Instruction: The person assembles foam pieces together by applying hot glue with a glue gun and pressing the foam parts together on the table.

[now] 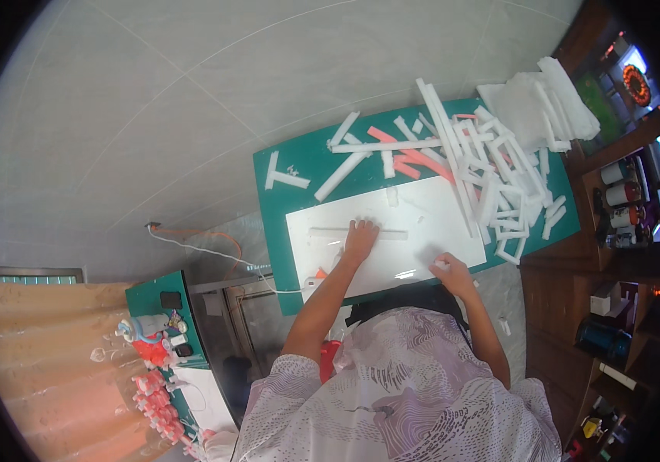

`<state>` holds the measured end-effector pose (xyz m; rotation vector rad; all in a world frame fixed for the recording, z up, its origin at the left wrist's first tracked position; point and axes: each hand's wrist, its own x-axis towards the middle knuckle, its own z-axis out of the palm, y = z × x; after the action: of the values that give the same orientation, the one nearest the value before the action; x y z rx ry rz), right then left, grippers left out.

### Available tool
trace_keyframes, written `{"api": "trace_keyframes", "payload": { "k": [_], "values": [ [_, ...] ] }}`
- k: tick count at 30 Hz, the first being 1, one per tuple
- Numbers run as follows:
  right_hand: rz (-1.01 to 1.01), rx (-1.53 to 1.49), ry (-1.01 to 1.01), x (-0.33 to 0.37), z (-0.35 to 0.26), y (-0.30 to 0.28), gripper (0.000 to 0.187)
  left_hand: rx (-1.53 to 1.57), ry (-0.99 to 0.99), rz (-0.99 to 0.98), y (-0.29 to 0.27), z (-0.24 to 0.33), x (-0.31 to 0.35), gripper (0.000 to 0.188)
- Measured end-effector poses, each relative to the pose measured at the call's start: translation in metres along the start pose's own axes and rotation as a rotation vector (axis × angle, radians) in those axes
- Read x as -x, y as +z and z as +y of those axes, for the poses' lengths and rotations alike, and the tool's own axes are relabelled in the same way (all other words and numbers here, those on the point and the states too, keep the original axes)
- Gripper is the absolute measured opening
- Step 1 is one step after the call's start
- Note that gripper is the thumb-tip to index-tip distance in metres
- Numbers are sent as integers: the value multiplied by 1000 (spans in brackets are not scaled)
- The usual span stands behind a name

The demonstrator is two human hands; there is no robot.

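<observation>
A white foam strip [325, 232] lies flat across the white board [307, 262] in front of me. My left hand [361, 240] rests on the strip near its middle, fingers bent over it and holding it against the board. To the right, near the board's front edge, my right hand [453, 276] is closed, its fingertips pinched together. Whatever is between those fingertips is too small to make out. Left of my left forearm, at the board's near edge, is a small white item with an orange part [320, 274] and a white cable.
Loose white foam strips and frames [499, 177] pile up on the right of the green table [276, 212], with pink strips [422, 162] among them. White foam sheets [534, 108] are stacked at the far right corner. Wooden shelves [553, 308] stand right; a second green table [152, 296] stands left.
</observation>
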<state>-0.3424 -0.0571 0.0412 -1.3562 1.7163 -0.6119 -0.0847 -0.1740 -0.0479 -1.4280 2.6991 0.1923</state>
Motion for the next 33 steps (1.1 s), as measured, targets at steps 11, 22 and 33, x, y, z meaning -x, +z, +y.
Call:
{"api": "trace_keyframes", "payload": {
  "k": [11,22,33],
  "values": [
    [150,-71,77,-9,56,-21,29,193,208,294,-47,78,-3,29],
    [-110,-521,253,-68,64,-41,69,75,-95,210,-40,131,-5,41],
    [-116,-76,-314,-74,133,-27,65,344,-473,190,-14,174,29,45]
  ]
}}
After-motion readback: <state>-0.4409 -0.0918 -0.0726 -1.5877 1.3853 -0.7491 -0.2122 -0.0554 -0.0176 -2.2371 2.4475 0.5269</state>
